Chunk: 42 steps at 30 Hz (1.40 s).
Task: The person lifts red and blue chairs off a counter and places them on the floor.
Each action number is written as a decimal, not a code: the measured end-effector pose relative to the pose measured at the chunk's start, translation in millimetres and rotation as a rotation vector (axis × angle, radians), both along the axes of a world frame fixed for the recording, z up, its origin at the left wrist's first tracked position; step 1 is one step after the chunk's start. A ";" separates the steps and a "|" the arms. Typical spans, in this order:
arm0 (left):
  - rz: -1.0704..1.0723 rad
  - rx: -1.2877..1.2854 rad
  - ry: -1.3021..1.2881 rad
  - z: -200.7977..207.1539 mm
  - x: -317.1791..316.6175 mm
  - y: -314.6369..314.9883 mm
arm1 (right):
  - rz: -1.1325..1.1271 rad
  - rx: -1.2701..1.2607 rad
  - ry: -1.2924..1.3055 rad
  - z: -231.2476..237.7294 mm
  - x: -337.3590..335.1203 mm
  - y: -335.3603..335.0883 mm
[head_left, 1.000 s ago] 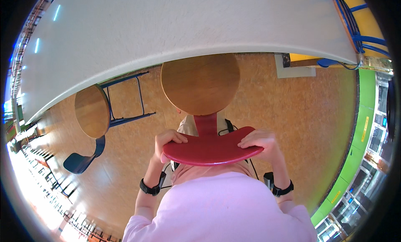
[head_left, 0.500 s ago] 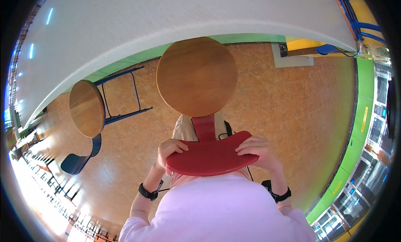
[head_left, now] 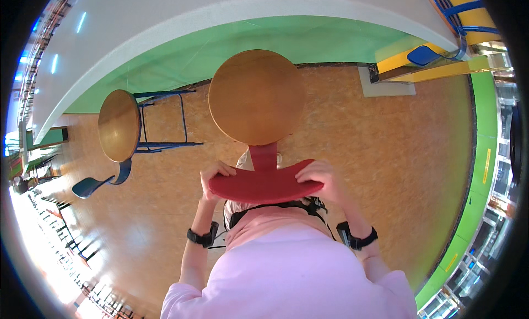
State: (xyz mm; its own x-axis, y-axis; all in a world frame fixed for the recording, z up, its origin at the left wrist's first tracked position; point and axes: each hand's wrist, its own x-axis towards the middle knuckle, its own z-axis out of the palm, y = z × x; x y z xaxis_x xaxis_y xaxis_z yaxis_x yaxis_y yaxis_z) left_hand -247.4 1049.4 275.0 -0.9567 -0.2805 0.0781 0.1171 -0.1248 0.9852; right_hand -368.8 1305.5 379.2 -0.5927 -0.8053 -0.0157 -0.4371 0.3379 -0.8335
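Note:
A stool with a round wooden seat (head_left: 257, 96) and a curved red backrest (head_left: 262, 185) stands in front of me, its back toward my body. My left hand (head_left: 216, 177) is wrapped round the backrest's left end, fingers over the top edge. On the right end my right hand (head_left: 322, 178) grips in the same way. A red strip (head_left: 263, 156) joins the backrest to the seat. The stool's legs are hidden under the seat. Each of my wrists carries a black band.
Past the stool runs a long pale counter (head_left: 231, 13) with a green front panel (head_left: 330, 41). A second stool (head_left: 118, 126) with blue legs and a dark back stands at the left. At the right are a yellow post base (head_left: 397, 59) and a green-bordered wall (head_left: 485, 159).
The red backrest and both hands have shifted slightly forward and left, away from my body. More of the counter's green front now shows beyond the seat.

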 end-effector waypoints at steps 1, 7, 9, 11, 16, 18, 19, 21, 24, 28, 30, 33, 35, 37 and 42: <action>0.007 -0.008 0.011 -0.2 -0.6 0.4 | 0.007 -0.008 0.011 -0.4 -1.4 -1.6; 0.146 -0.046 0.017 -3.3 -5.7 1.4 | -0.018 -0.035 0.047 -1.2 2.0 -5.2; 0.166 -0.035 0.070 -3.6 -2.8 2.3 | -0.005 0.005 0.108 0.7 5.8 -4.6; 0.159 -0.022 0.026 -6.0 -0.3 1.2 | 0.005 -0.011 0.084 0.9 8.6 -4.9; 0.147 -0.066 0.080 -18.3 1.5 -3.9 | 0.001 -0.018 0.133 5.7 12.8 -4.8; 0.143 -0.059 0.070 -15.8 1.5 -2.2 | 0.021 0.014 0.126 6.6 11.9 -4.0; 0.156 -0.053 0.039 -14.1 1.7 -0.4 | 0.024 -0.006 0.109 4.8 10.5 -3.1; 0.163 -0.094 -0.011 -7.5 -2.9 3.2 | -0.007 -0.026 0.146 4.2 10.4 1.9; 0.173 -0.273 -0.106 -13.5 1.1 -6.7 | 0.018 -0.014 0.103 1.3 8.1 -1.1; 0.134 -0.132 0.027 -8.9 -6.0 -6.8 | 0.007 -0.018 0.125 -5.2 4.0 -3.1; 0.113 -0.075 0.073 -17.1 -4.0 -12.0 | 0.001 0.001 0.153 -1.3 3.6 -4.8; 0.110 -0.114 -0.012 -6.3 -14.1 -9.3 | -0.013 0.017 0.232 -6.2 1.9 -3.6; 0.125 -0.121 -0.007 -12.2 -13.6 -15.4 | -0.010 0.007 0.300 -8.0 -1.8 -8.4; 0.115 -0.106 0.049 -21.7 -15.0 -25.9 | -0.001 0.025 0.347 -7.0 -4.9 -14.3; 0.142 -0.129 0.060 -15.0 -27.0 -25.1 | 0.026 0.131 0.363 -3.1 -18.8 -16.7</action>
